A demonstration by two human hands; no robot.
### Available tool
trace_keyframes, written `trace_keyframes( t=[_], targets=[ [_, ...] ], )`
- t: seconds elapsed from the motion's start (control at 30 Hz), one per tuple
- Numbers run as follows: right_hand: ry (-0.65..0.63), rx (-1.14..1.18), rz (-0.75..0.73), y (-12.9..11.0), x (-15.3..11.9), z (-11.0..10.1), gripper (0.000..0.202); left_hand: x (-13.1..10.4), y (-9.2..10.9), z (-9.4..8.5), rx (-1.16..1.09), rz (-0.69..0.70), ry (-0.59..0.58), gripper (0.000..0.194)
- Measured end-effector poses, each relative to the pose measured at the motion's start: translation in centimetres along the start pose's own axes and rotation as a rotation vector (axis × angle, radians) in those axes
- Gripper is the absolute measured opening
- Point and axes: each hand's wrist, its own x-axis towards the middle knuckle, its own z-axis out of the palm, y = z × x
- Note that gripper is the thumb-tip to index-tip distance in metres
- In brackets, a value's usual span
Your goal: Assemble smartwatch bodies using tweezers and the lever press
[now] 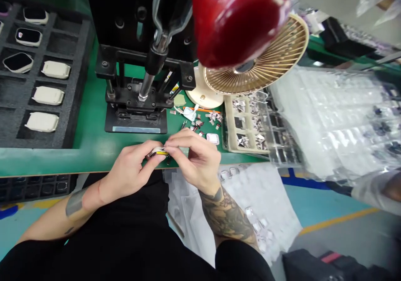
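Note:
Both hands meet over the front edge of the green table. My left hand pinches a small white watch-like case with a yellow strip along its side. My right hand has its thumb and forefinger pressed together at the right end of that case; whether a separate small piece is between them is too small to tell. Fingers cover much of the case. Just beyond the hands stands a black press with a metal rod. Small parts lie scattered to its right, near a pinkish square piece.
A grey foam tray with white cases is at the left. A beige fan and a red object overhang the back. Right of centre are a compartment box and clear plastic trays.

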Motion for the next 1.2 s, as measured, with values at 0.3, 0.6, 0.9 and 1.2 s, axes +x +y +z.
trace_keyframes(
  t=[0.3, 0.6, 0.9, 1.2],
  targets=[
    [-0.08, -0.052, -0.016, -0.3, 0.0, -0.5, 0.028, 0.1, 0.0, -0.2, -0.033, -0.042, -0.017, 0.012],
    [-0.053, 0.047, 0.155, -0.6, -0.5, -0.2, 0.019, -0.1, -0.2, 0.1, 0.0, 0.025, 0.006, 0.011],
    [-0.209, -0.612, -0.386, -0.3, -1.2, -0.3, 0.048, 0.1, -0.3, -1.1, -0.094, -0.089, -0.035, 0.02],
    [-0.064, -0.684, -0.3, 0.5, -6.4, 0.6, 0.036, -0.7, -0.9, -1.5, 0.079, 0.0, 0.023, 0.017]
  ],
)
